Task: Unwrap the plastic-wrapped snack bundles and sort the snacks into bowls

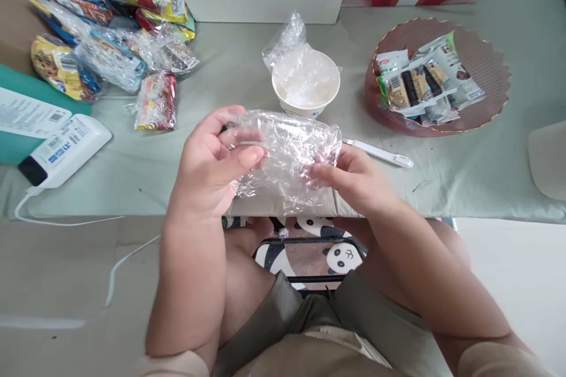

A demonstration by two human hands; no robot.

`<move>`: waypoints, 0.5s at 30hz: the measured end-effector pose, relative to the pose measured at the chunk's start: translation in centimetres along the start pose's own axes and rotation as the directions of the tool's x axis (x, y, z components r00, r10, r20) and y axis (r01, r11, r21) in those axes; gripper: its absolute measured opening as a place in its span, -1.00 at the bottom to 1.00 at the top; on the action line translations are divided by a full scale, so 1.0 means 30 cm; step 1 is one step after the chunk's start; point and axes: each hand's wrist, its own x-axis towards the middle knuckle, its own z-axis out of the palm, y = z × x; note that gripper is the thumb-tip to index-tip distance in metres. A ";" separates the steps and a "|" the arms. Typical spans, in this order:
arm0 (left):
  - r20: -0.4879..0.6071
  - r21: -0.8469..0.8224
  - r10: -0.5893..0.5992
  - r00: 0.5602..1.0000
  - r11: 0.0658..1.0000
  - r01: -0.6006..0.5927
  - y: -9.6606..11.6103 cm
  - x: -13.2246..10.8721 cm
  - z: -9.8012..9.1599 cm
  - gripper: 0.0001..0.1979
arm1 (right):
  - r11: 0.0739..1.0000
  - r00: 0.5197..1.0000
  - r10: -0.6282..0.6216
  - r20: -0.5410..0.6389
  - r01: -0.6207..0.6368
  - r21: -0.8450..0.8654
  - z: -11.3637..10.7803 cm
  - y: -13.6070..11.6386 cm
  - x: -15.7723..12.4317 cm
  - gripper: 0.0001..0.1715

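Note:
Both my hands hold a crumpled sheet of clear plastic wrap (287, 156) over the near edge of the table. My left hand (212, 162) grips its left end, thumb on top and fingers curled behind. My right hand (354, 179) pinches its right end. Something may be inside the wrap, but I cannot make it out. Just beyond the wrap stands a white paper cup (305, 103) stuffed with more clear plastic.
A brown scalloped plate (490, 100) of small wrapped snacks sits at the right. A pile of plastic-wrapped snack packets (110, 29) lies at the back left. A white pen-like tool (380, 153) lies right of the cup. A white device with a cable (62, 150) rests at the left edge.

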 end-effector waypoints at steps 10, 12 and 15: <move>0.084 0.429 -0.212 0.974 0.890 0.156 -0.006 0.015 -0.026 -0.78 | 0.998 0.998 -0.024 -0.050 0.021 -0.052 -0.029 0.009 -0.001 -0.73; 0.078 0.375 -0.140 0.987 0.921 0.102 -0.012 0.017 -0.036 -0.78 | 0.996 0.996 -0.069 -0.049 0.066 -0.063 -0.049 0.017 0.001 -0.73; 0.145 0.256 -0.034 0.989 0.967 -0.004 -0.024 0.025 -0.055 -0.78 | 0.986 0.982 -0.166 -0.091 0.168 0.010 -0.064 0.024 0.003 -0.76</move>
